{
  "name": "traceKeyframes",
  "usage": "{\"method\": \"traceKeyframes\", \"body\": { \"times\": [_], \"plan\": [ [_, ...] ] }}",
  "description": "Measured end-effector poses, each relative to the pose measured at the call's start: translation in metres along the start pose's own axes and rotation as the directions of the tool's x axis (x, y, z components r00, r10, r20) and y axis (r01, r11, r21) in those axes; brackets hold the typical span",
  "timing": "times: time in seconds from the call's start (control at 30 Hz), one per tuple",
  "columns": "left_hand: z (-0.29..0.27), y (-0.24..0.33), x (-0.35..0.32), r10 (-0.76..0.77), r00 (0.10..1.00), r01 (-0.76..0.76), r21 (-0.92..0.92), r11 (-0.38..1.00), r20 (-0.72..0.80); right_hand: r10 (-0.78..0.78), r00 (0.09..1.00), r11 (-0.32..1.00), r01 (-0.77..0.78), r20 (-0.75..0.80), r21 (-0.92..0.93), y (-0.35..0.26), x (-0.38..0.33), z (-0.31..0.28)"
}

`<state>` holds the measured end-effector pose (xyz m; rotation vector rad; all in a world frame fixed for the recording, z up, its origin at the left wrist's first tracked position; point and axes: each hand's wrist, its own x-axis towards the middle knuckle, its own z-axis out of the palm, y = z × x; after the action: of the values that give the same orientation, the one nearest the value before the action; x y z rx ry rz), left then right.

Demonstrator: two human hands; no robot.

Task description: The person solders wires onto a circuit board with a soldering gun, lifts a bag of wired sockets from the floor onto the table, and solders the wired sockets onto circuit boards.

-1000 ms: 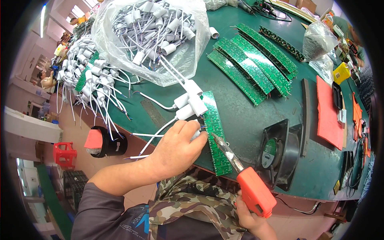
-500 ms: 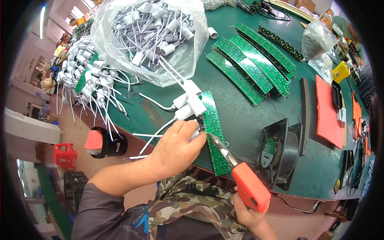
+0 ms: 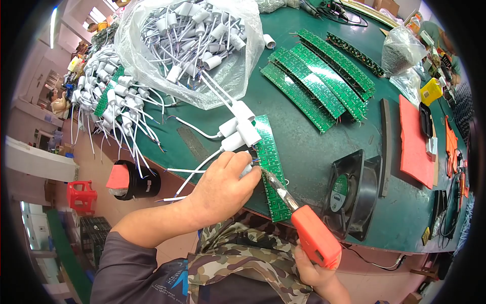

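Observation:
My left hand (image 3: 215,190) is closed round a white cylindrical connector (image 3: 246,170), mostly hidden by the fingers, with its thin wire ends against the left edge of a green circuit board strip (image 3: 271,159). In my right hand (image 3: 315,271) is a soldering iron (image 3: 316,235) with a red-orange handle. Its tip meets the board close to those wire ends; whether it touches a wire is too small to tell. Above my left hand, more white connectors (image 3: 233,142) lie against the board's upper left edge, their white cables trailing left and up.
A clear plastic bag (image 3: 228,91) of white cabled connectors stands at the back left, with a loose pile (image 3: 121,96) beside it. Several circuit strips (image 3: 314,76) lie at the back. A black fan (image 3: 352,195) stands right of the iron, near a dark bar (image 3: 386,147) and red foam sheet (image 3: 416,144).
The soldering iron's handle and shaft have shifted very slightly left. My left hand, the connector and the board look unmoved.

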<state>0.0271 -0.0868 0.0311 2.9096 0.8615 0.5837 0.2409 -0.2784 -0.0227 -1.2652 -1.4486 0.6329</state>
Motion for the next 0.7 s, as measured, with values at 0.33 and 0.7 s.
{"method": "traceKeyframes", "body": {
  "times": [0.33, 0.7],
  "plan": [
    [-0.001, 0.0, -0.001, -0.033, 0.999, 0.033, -0.009, 0.999, 0.02, 0.043, 0.999, 0.999, -0.043, 0.018, -0.014, -0.011, 0.009, -0.003],
    [0.0, -0.001, -0.001, -0.027, 1.0, 0.027, -0.028, 0.999, 0.002, 0.078, 0.997, 0.997, -0.077, -0.013, 0.03, -0.007, -0.006, -0.003]
  ]
}}
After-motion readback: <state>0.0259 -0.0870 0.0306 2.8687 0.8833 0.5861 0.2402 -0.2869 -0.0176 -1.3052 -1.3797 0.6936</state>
